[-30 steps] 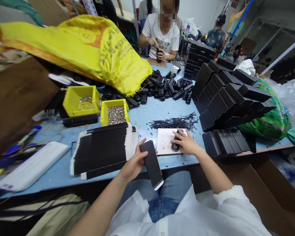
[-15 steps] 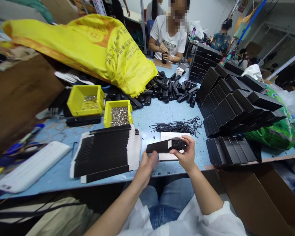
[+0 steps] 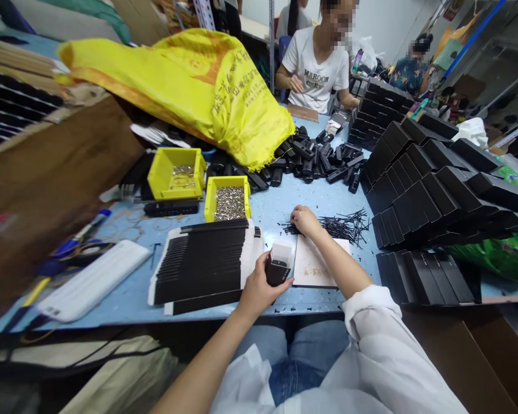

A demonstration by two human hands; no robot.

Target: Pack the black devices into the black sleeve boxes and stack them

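My left hand (image 3: 259,290) grips a small black box (image 3: 278,267) whose white-lined end flap stands open, held upright at the table's near edge. My right hand (image 3: 304,220) reaches forward to the left end of a heap of thin black sticks (image 3: 336,225), with its fingers pinched among them; what they hold is hidden. Between the hands a white card (image 3: 313,267) lies on the blue table (image 3: 276,201). A fanned stack of flat black box blanks (image 3: 207,264) lies just left of my left hand.
Two yellow bins (image 3: 176,172) (image 3: 227,198) hold small metal parts. A yellow sack (image 3: 198,86) and loose black pieces (image 3: 319,158) lie behind. Stacked black boxes (image 3: 431,184) fill the right side. A person in a white T-shirt (image 3: 317,75) works across the table.
The black box went from lying flat in both hands to upright in my left hand alone. My right hand let go and moved forward to the stick heap.
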